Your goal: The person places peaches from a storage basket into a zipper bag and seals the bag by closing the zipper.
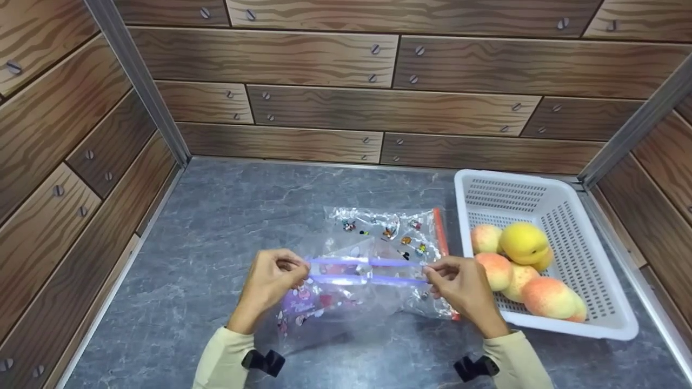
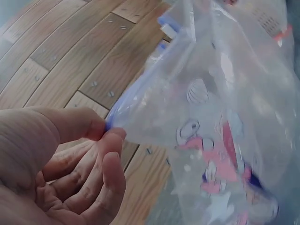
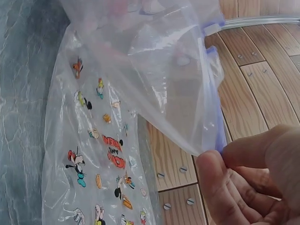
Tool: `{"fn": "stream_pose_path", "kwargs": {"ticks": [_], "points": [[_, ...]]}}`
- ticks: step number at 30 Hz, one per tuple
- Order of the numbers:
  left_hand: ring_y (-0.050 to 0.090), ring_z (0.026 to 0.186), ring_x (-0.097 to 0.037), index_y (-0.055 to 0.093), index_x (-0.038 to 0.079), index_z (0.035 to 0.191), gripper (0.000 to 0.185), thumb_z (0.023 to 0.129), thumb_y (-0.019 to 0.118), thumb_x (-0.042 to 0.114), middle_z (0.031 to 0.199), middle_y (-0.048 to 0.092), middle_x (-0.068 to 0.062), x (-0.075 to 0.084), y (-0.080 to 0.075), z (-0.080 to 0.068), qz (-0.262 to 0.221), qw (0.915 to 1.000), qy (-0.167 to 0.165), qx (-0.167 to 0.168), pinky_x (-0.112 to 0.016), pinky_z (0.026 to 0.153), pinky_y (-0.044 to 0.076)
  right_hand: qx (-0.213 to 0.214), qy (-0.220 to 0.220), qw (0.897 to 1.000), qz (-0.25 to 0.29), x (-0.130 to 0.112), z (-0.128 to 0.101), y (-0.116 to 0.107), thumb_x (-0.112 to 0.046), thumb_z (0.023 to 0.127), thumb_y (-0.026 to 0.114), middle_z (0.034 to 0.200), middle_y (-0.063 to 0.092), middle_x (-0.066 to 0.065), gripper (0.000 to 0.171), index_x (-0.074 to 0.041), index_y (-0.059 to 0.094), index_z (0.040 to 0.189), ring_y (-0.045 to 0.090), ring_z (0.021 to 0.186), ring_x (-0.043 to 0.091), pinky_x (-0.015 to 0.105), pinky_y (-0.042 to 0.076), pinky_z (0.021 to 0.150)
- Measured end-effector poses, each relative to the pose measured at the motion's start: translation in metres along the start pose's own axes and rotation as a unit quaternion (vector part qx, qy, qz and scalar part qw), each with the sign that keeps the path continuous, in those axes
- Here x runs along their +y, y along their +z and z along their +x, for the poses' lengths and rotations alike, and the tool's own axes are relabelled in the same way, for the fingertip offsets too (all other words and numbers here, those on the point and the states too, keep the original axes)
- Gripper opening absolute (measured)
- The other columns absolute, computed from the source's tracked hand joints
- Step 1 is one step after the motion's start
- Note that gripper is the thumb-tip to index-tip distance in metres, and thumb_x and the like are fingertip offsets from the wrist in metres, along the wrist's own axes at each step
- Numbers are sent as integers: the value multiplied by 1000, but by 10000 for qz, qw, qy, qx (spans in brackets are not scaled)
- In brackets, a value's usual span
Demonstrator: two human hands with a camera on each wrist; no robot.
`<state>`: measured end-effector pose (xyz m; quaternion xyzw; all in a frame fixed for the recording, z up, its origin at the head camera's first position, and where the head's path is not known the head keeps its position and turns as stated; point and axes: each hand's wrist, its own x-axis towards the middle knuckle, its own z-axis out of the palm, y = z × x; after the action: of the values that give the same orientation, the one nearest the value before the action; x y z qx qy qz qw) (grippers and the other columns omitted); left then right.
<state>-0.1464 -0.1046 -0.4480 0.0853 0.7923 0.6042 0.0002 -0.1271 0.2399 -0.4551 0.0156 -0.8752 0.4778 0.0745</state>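
Staged recording booth, not a real kitchen — walls (image 1: 346, 59) are covered w/ printed wood-plank pattern incl. fake screw heads, joined at the corners by metal strips (image 1: 138, 81). Floor is formed by a grey marble-look surface (image 1: 227, 216). Household props are laid out: white perforated basket (image 1: 546, 189) w/ peaches (image 1: 523, 242), cartoon-printed zip bags (image 1: 389, 229) — mock home setup.

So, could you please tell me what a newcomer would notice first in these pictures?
Probably the clear zip bag held up mid-table, its purple strip pinched at either end by the left hand and right hand. Next, the white basket of peaches at the right.
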Motion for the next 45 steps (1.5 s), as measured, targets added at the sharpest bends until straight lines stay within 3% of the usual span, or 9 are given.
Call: {"fn": "stream_pose_path", "kwargs": {"ticks": [3, 8, 12, 20, 22, 25, 30, 37, 45], "points": [[66, 58, -12, 76, 3, 79, 5, 82, 72, 2, 69, 71, -3, 0, 1, -1, 875, 9960, 153, 113, -29, 56, 57, -10, -19, 10000, -4, 2, -2, -2, -2, 89, 76, 70, 72, 6, 6, 1, 75, 84, 65, 51, 13, 26, 56, 49], [65, 60, -7, 78, 11, 74, 7, 80, 77, 8, 68, 72, 3, 1, 5, -4, 2014, 9782, 413, 285, -31, 59, 56, -12, 23, 10000, 12, 4, -5, -3, -4, 88, 77, 70, 72, 7, 8, 4, 75, 88, 65, 52, 14, 26, 56, 50], [64, 58, -6, 78, 9, 74, 6, 79, 77, 7, 68, 72, 2, 2, 7, -4, 2227, 9726, 563, 348, -31, 57, 56, -9, 102, 9999, 87, 5, -8, -3, -4, 87, 78, 71, 72, 7, 8, 4, 75, 88, 66, 52, 15, 26, 56, 50], [64, 58, -5, 81, 13, 75, 6, 81, 83, 15, 67, 73, 4, 0, 17, -1, 2599, 9587, 766, 862, -31, 57, 54, 16, 104, 9999, 118, 3, -4, 3, -2, 89, 76, 72, 72, 10, 7, 4, 74, 88, 65, 53, 16, 27, 57, 50], [64, 58, -5, 81, 14, 74, 8, 82, 83, 16, 66, 72, 5, 1, 20, 0, 2512, 9618, 714, 819, -31, 57, 54, 19, 90, 9999, 104, 2, -3, 3, -2, 89, 76, 74, 72, 12, 5, 3, 74, 88, 65, 52, 16, 27, 57, 50], [65, 58, -6, 81, 14, 75, 9, 83, 83, 16, 65, 71, 6, 3, 23, 1, 1997, 9769, 470, 601, -31, 57, 55, -33, 83, 9999, 124, 1, -1, 5, -2, 90, 75, 76, 73, 12, 5, 3, 74, 89, 66, 53, 15, 26, 56, 50], [69, 58, -15, 80, 3, 83, 10, 87, 80, 12, 69, 73, -5, 3, 30, 6, 504, 9987, 38, 37, -32, 57, 60, -64, 41, 9998, 164, 0, -1, 8, -3, 90, 76, 74, 71, 5, 5, 2, 74, 90, 66, 54, 21, 27, 56, 50], [67, 58, -13, 76, -9, 89, 13, 87, 75, 4, 74, 73, -15, 4, 42, 7, -953, 9942, -476, -154, -27, 58, 59, -125, -51, 9998, 114, -3, -1, 13, -2, 88, 76, 75, 71, 7, 4, 0, 75, 92, 66, 55, 25, 27, 55, 50], [67, 57, -16, 77, -6, 88, 9, 85, 75, 2, 72, 72, -13, 4, 53, 4, -914, 9944, -535, 60, -24, 56, 57, -349, -332, 9988, -31, -4, -1, 15, -6, 88, 78, 78, 72, 5, 9, -2, 75, 95, 67, 61, 18, 25, 56, 57]]}}
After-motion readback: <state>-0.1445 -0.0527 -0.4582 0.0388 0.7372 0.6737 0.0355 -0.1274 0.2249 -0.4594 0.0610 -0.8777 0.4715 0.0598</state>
